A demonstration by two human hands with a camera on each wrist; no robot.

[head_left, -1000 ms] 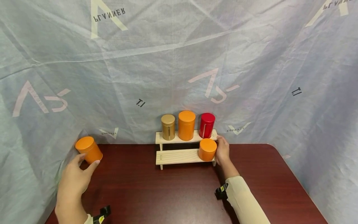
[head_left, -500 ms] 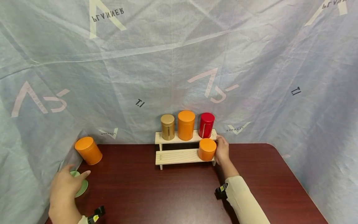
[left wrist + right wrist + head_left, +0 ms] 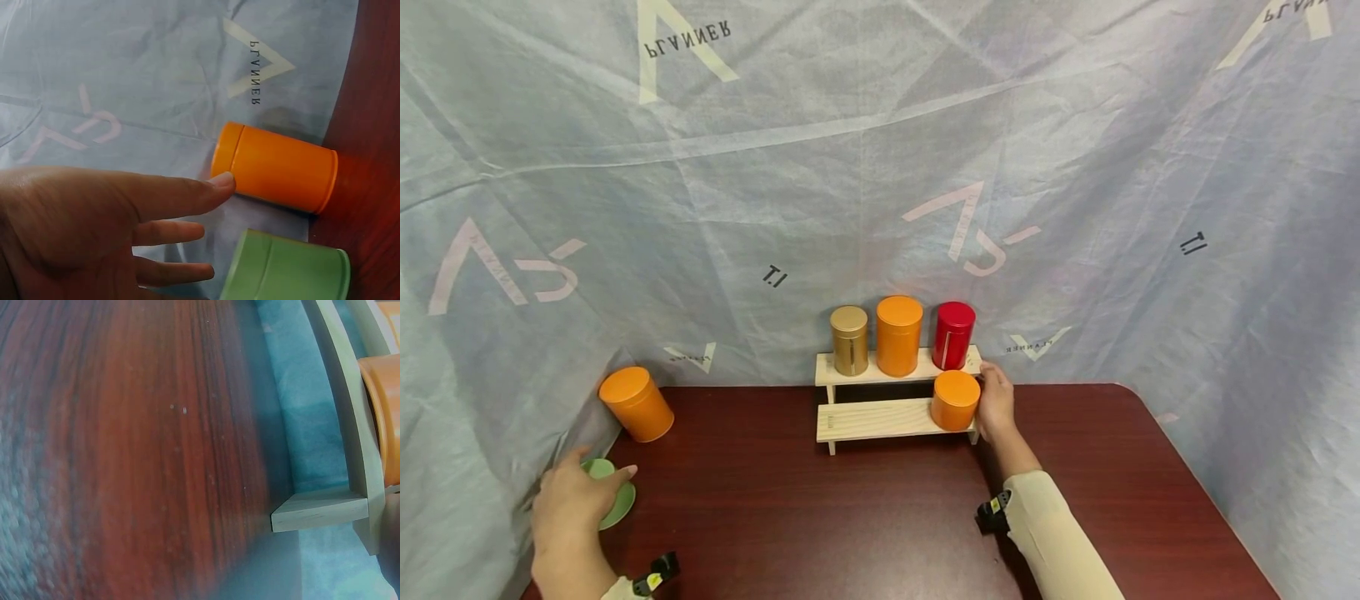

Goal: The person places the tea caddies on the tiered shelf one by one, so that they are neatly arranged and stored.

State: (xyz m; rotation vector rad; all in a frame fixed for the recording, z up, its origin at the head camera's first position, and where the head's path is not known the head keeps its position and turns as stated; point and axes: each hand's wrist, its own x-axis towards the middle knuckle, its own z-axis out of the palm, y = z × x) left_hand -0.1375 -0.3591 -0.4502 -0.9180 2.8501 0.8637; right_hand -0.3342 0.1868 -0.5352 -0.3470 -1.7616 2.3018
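Note:
My left hand (image 3: pixel 571 510) is over a green round tin (image 3: pixel 290 269) at the table's left edge. Its thumb and fingers are spread apart above the tin, and the hand hides part of it in the head view. Just beyond stands an orange tin (image 3: pixel 637 405), close to the cloth. My right hand (image 3: pixel 998 407) holds the right end of a two-step wooden rack (image 3: pixel 872 422); some of its fingers are hidden behind the rack. Beside that hand, a short orange tin (image 3: pixel 956 402) sits on the lower step.
On the upper step stand a gold tin (image 3: pixel 850 342), a tall orange tin (image 3: pixel 899 337) and a red tin (image 3: pixel 954 337). A grey printed cloth (image 3: pixel 820 192) hangs behind and along the sides of the dark red wooden table (image 3: pixel 820 517).
My left hand has moved from the orange tin back toward me, to the green tin, which has come into view beneath it. The right hand stays on the rack.

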